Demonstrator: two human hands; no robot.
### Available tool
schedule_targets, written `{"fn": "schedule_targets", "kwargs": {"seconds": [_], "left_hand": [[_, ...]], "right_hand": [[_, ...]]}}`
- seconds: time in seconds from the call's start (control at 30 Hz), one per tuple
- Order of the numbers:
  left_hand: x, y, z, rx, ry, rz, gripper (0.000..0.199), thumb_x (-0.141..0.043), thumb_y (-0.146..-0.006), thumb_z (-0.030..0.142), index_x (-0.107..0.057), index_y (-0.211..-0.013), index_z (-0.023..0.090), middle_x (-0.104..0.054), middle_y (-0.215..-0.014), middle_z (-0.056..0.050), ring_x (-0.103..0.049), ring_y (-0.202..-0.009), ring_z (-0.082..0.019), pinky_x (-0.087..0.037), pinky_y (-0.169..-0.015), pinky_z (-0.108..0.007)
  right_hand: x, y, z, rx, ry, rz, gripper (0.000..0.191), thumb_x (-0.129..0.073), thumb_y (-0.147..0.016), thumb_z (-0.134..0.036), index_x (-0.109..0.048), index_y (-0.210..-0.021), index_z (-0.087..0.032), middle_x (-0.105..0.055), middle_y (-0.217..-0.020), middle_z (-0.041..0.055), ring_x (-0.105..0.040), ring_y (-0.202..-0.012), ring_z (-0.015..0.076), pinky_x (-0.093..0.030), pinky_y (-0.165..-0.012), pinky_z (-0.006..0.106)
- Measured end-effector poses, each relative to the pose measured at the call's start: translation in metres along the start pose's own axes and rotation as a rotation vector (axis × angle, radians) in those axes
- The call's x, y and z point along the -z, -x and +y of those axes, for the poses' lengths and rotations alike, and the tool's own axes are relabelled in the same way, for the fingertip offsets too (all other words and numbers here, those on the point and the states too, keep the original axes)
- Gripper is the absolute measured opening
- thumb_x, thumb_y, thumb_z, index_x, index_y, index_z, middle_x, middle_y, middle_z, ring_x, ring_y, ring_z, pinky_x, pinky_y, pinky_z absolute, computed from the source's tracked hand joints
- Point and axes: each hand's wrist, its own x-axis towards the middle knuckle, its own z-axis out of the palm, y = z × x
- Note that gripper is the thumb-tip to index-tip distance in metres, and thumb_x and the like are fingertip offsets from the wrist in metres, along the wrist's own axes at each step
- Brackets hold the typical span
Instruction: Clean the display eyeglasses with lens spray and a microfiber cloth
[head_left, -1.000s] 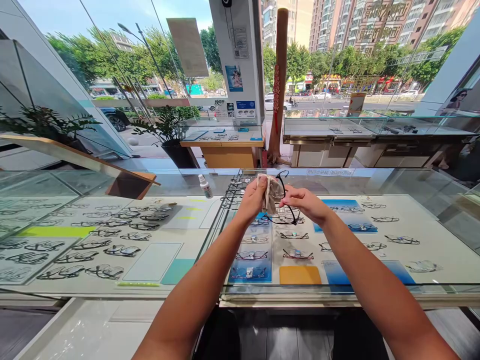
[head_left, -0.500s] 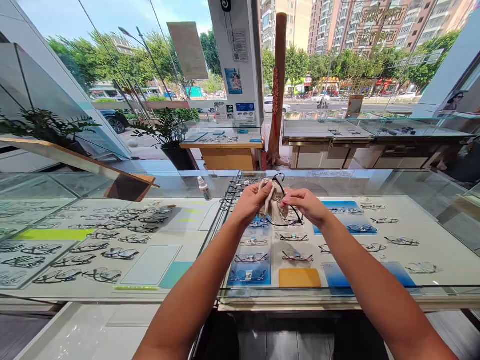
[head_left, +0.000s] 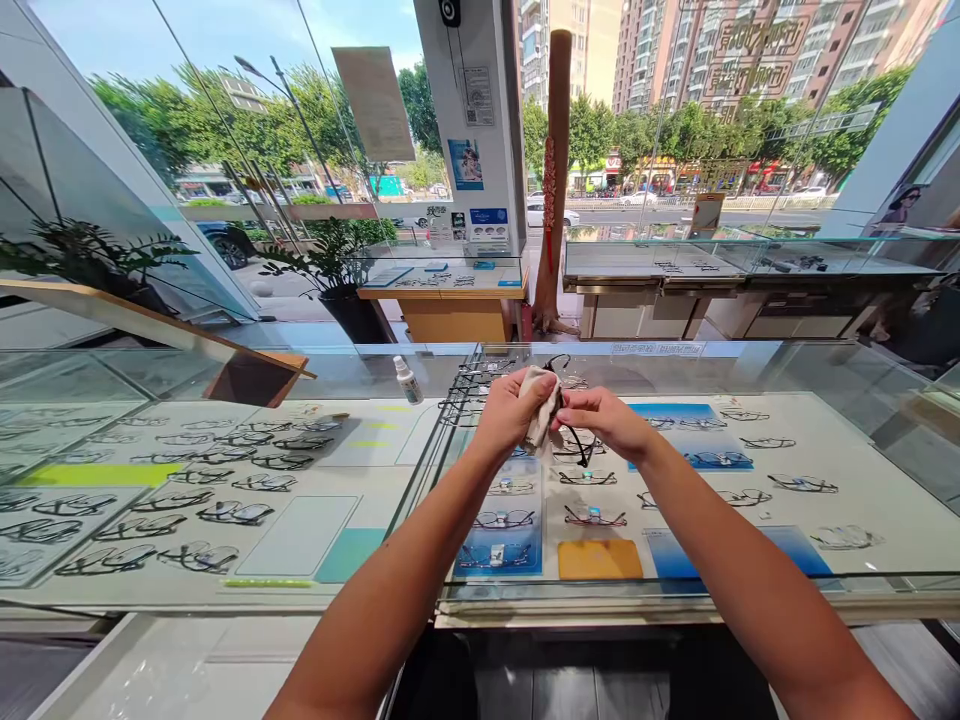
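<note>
A small white plastic bottle (head_left: pixel 409 384) stood on the flat glass counter (head_left: pixel 356 372), left of the thin black-framed glasses (head_left: pixel 582 454) — behind the counter, a tall brown wooden trunk (head_left: pixel 553 272).

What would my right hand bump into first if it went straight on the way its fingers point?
Beyond the black glasses it holds, your right hand would likely meet the pale cloth first, with the left hand behind it; depth there is hard to judge.
</note>
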Motion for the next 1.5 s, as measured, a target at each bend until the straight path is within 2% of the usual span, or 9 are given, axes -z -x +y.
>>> {"fn": "schedule_targets", "kwargs": {"seconds": [0.1,0.23,0.4,0.57,0.83,1.07,1.2,1.4,1.5], "left_hand": [[0.003,-0.002,0.002,0.035,0.027,0.010,0.064,-0.088,-0.074,0.075,-0.071,-0.085,0.014,-0.074,-0.072,-0.004,-0.062,-0.051,-0.011,-0.050,-0.048,-0.021],[0.010,-0.004,0.003,0.068,0.089,-0.039,0.059,-0.095,-0.071,0.064,-0.075,-0.096,0.015,-0.076,-0.081,-0.004,-0.069,-0.068,-0.014,-0.058,-0.063,-0.023],[0.013,-0.007,0.001,0.070,0.132,-0.017,0.051,-0.100,-0.069,0.051,-0.075,-0.095,0.015,-0.076,-0.082,-0.004,-0.068,-0.065,-0.014,-0.057,-0.063,-0.026],[0.013,-0.008,0.004,0.050,0.188,0.015,0.049,-0.101,-0.068,0.048,-0.076,-0.092,0.014,-0.076,-0.081,-0.004,-0.067,-0.064,-0.013,-0.056,-0.062,-0.024],[0.009,0.000,0.003,0.022,0.085,-0.122,0.056,-0.101,-0.070,0.043,-0.077,-0.112,0.014,-0.081,-0.097,-0.009,-0.074,-0.073,-0.016,-0.063,-0.070,-0.027],[0.000,0.000,-0.001,-0.049,-0.024,0.045,0.059,-0.088,-0.076,0.072,-0.070,-0.082,0.016,-0.069,-0.059,-0.002,-0.058,-0.041,-0.013,-0.044,-0.040,-0.022],[0.003,-0.002,-0.002,-0.041,0.018,0.027,0.065,-0.078,-0.081,0.081,-0.070,-0.081,0.016,-0.069,-0.059,-0.004,-0.060,-0.044,-0.015,-0.046,-0.043,-0.024],[0.009,-0.001,0.003,-0.028,0.047,-0.124,0.058,-0.096,-0.075,0.056,-0.078,-0.114,0.017,-0.082,-0.100,-0.011,-0.077,-0.079,-0.021,-0.061,-0.070,-0.028],[0.006,0.002,0.005,-0.052,0.000,-0.051,0.053,-0.099,-0.071,0.053,-0.078,-0.100,0.014,-0.080,-0.087,-0.008,-0.072,-0.067,-0.017,-0.058,-0.062,-0.026]], "right_hand": [[0.000,0.000,0.002,0.016,0.062,0.049,0.036,-0.087,-0.084,-0.056,-0.086,-0.083,-0.020,-0.073,-0.094,0.0063,-0.061,-0.104,0.0238,-0.041,-0.102,0.038],[0.002,0.000,0.002,0.056,0.078,0.134,0.037,-0.085,-0.085,-0.058,-0.085,-0.081,-0.021,-0.071,-0.091,0.0056,-0.060,-0.101,0.0239,-0.040,-0.101,0.039],[0.001,-0.001,-0.001,0.055,0.082,0.198,0.040,-0.086,-0.083,-0.062,-0.084,-0.079,-0.022,-0.066,-0.090,0.0041,-0.057,-0.097,0.0226,-0.040,-0.100,0.040],[-0.001,-0.001,-0.004,0.036,0.085,0.179,0.042,-0.087,-0.080,-0.062,-0.084,-0.079,-0.021,-0.067,-0.089,0.0043,-0.058,-0.093,0.0214,-0.042,-0.098,0.039],[0.000,0.000,-0.002,-0.007,-0.065,0.154,0.042,-0.091,-0.077,-0.060,-0.083,-0.076,-0.019,-0.072,-0.083,0.0048,-0.061,-0.087,0.0211,-0.044,-0.095,0.040],[-0.012,-0.001,0.003,0.040,-0.011,0.032,0.038,-0.086,-0.084,-0.058,-0.084,-0.081,-0.020,-0.074,-0.096,0.0061,-0.063,-0.097,0.0227,-0.044,-0.101,0.039],[-0.011,-0.001,0.002,0.011,-0.029,0.066,0.039,-0.088,-0.082,-0.058,-0.084,-0.079,-0.019,-0.074,-0.094,0.0058,-0.063,-0.095,0.0218,-0.044,-0.100,0.039],[-0.005,0.001,-0.002,-0.009,-0.147,0.148,0.042,-0.092,-0.076,-0.060,-0.082,-0.075,-0.019,-0.072,-0.081,0.0048,-0.061,-0.083,0.0198,-0.046,-0.090,0.037],[-0.011,0.000,0.000,-0.011,-0.169,0.128,0.043,-0.093,-0.075,-0.060,-0.081,-0.074,-0.019,-0.072,-0.081,0.0047,-0.061,-0.083,0.0195,-0.046,-0.088,0.036]]}}
